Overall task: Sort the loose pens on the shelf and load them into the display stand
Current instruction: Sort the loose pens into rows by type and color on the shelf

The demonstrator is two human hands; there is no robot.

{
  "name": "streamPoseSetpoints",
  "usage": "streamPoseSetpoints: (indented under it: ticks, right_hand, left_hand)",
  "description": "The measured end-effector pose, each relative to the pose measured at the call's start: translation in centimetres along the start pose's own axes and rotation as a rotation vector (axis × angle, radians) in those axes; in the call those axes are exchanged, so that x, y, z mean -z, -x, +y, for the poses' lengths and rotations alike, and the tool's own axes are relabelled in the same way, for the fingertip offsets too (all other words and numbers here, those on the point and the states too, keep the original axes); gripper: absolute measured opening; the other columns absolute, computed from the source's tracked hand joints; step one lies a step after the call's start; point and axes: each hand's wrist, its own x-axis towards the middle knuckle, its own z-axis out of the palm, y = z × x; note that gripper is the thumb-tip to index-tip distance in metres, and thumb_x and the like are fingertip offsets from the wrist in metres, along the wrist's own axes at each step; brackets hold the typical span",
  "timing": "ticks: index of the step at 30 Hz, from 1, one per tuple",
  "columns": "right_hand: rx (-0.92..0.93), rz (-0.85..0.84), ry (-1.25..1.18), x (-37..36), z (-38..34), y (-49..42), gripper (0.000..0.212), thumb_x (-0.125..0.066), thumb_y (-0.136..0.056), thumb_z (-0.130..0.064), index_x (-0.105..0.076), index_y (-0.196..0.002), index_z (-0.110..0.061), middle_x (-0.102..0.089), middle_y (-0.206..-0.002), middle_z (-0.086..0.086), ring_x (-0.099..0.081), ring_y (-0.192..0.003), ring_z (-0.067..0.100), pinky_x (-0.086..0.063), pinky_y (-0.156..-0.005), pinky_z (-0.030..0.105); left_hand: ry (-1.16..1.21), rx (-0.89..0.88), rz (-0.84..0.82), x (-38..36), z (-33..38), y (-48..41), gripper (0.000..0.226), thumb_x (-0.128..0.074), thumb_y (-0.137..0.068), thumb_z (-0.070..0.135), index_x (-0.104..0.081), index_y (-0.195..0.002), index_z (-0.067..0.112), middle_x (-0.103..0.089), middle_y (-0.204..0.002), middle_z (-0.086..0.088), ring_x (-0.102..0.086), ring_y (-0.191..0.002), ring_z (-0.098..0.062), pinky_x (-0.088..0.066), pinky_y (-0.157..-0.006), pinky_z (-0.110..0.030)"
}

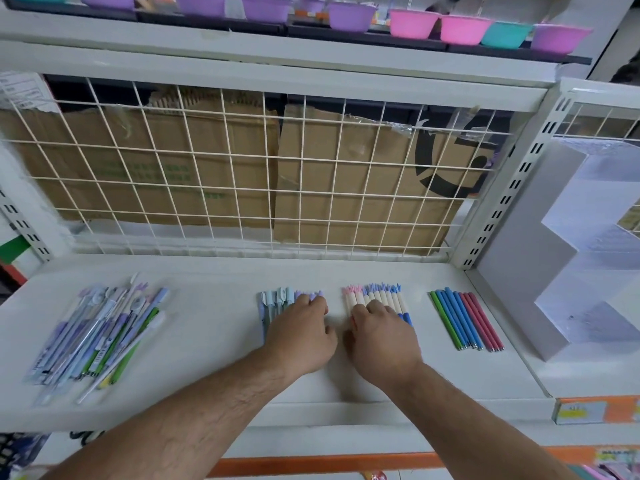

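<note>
While both hands rest on the two middle groups, sorting looks well advanced but loading has not begun. On the white shelf (pixel 214 271), lower half of frame, four lots of pens lie apart:

- lower left: mixed pile (pixel 100 337), unsorted, pens crossing at angles, some in clear sleeves.
- centre left: pale blue and lilac group (pixel 277 299), roughly parallel; left hand (pixel 301 336) lies palm-down on it, fingers spread flat, not closed round any pen.
- centre right: cream-barrelled group (pixel 377 296) with pink and blue tops, side by side; right hand (pixel 382 341) presses on it likewise, fingers flat, grasping nothing that shows.
- right of centre: slim green, blue and red pens (pixel 465 320), neatly aligned, untouched.

Display stand (pixel 568 258), stepped, at right edge of frame: tiers that show hold no pens.

Judgement: three groups formed, the mixed pile left to sort, all loading still to do.
</note>
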Motion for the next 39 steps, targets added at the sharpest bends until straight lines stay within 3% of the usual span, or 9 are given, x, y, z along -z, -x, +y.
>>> streamPoseSetpoints:
  ticks: [4, 7, 10, 15, 17, 20, 27, 33, 39]
  right_hand:
    - [0.058, 0.056, 0.015, -0.2, -1.2, -0.4, 0.034, -0.050, -0.095, -0.042, -0.059, -0.118, -0.018, -0.057, -0.119, 0.002, -0.052, -0.110, 0.023, -0.038, -0.068, 0.030]
    - [0.089, 0.076, 0.002, -0.4, -3.2, -0.9, 0.038, -0.059, -0.089, -0.037, -0.061, -0.123, -0.019, -0.058, -0.125, 0.002, -0.051, -0.116, 0.024, -0.048, -0.078, 0.033]
    - [0.145, 0.057, 0.021, -0.6, -5.9, -1.4, 0.041, -0.062, -0.082, -0.030, -0.063, -0.122, -0.020, -0.059, -0.123, 0.002, -0.051, -0.115, 0.024, -0.047, -0.087, 0.034]
    - [0.165, 0.087, -0.023, -1.7, -11.1, -2.3, 0.030, -0.066, -0.068, -0.029, -0.071, -0.093, -0.014, -0.066, -0.097, 0.006, -0.063, -0.090, 0.033, -0.056, -0.079, 0.048]
    - [0.164, 0.098, 0.006, -1.8, -13.3, -2.6, 0.030, -0.074, -0.062, -0.032, -0.073, -0.090, -0.019, -0.068, -0.094, 0.000, -0.066, -0.086, 0.027, -0.056, -0.077, 0.047]
    - [0.192, 0.107, -0.009, -2.2, -15.7, -2.9, 0.031, -0.075, -0.068, -0.035, -0.074, -0.096, -0.022, -0.069, -0.103, -0.002, -0.066, -0.092, 0.023, -0.055, -0.073, 0.038]
    - [0.208, 0.077, -0.055, -2.9, -19.5, -3.5, 0.034, -0.070, -0.072, -0.033, -0.073, -0.102, -0.019, -0.068, -0.105, 0.002, -0.066, -0.093, 0.028, -0.056, -0.072, 0.038]
    - [0.197, 0.100, -0.072, -3.0, -20.2, -3.6, 0.033, -0.069, -0.073, -0.032, -0.074, -0.102, -0.018, -0.070, -0.104, 0.002, -0.067, -0.090, 0.027, -0.056, -0.071, 0.037]
    - [0.195, 0.105, -0.096, -3.0, -19.9, -4.2, 0.031, -0.070, -0.075, -0.029, -0.073, -0.104, -0.018, -0.069, -0.105, 0.001, -0.067, -0.090, 0.026, -0.057, -0.069, 0.036]
  left_hand:
    - [-0.076, 0.008, 0.060, 1.1, -1.0, 1.1, 0.039, -0.045, -0.094, 0.034, -0.051, -0.130, 0.020, -0.051, -0.132, -0.002, -0.052, -0.125, -0.022, -0.043, -0.095, -0.033]
    - [-0.103, 0.042, 0.077, 2.3, -2.7, 2.2, 0.032, -0.047, -0.092, 0.032, -0.054, -0.120, 0.017, -0.053, -0.124, -0.005, -0.055, -0.112, -0.026, -0.044, -0.083, -0.033]
    - [-0.171, 0.081, 0.042, 3.6, -5.1, 3.4, 0.032, -0.048, -0.091, 0.033, -0.052, -0.118, 0.017, -0.053, -0.123, -0.007, -0.052, -0.112, -0.028, -0.044, -0.087, -0.036]
    - [-0.311, 0.160, -0.008, 6.3, -10.0, 5.8, 0.033, -0.049, -0.091, 0.039, -0.050, -0.115, 0.017, -0.053, -0.119, -0.008, -0.051, -0.111, -0.030, -0.041, -0.087, -0.039]
    - [-0.356, 0.194, 0.002, 7.2, -12.0, 6.7, 0.031, -0.048, -0.091, 0.039, -0.049, -0.112, 0.016, -0.054, -0.117, -0.008, -0.052, -0.108, -0.029, -0.041, -0.086, -0.039]
    - [-0.417, 0.257, 0.013, 8.5, -14.7, 7.8, 0.035, -0.045, -0.093, 0.041, -0.049, -0.116, 0.014, -0.055, -0.121, -0.009, -0.054, -0.111, -0.029, -0.044, -0.084, -0.038]
    - [-0.458, 0.352, 0.006, 9.4, -20.0, 8.3, 0.050, -0.048, -0.094, 0.045, -0.051, -0.127, 0.008, -0.056, -0.123, -0.012, -0.053, -0.113, -0.028, -0.046, -0.089, -0.036]
    - [-0.417, 0.358, 0.003, 9.4, -21.3, 7.6, 0.044, -0.051, -0.094, 0.040, -0.053, -0.123, 0.008, -0.058, -0.120, -0.011, -0.055, -0.112, -0.027, -0.049, -0.088, -0.036]
    - [-0.420, 0.389, -0.078, 9.8, -20.9, 6.4, 0.025, -0.056, -0.092, 0.023, -0.059, -0.115, 0.013, -0.065, -0.110, -0.004, -0.062, -0.104, -0.022, -0.041, -0.070, -0.029]
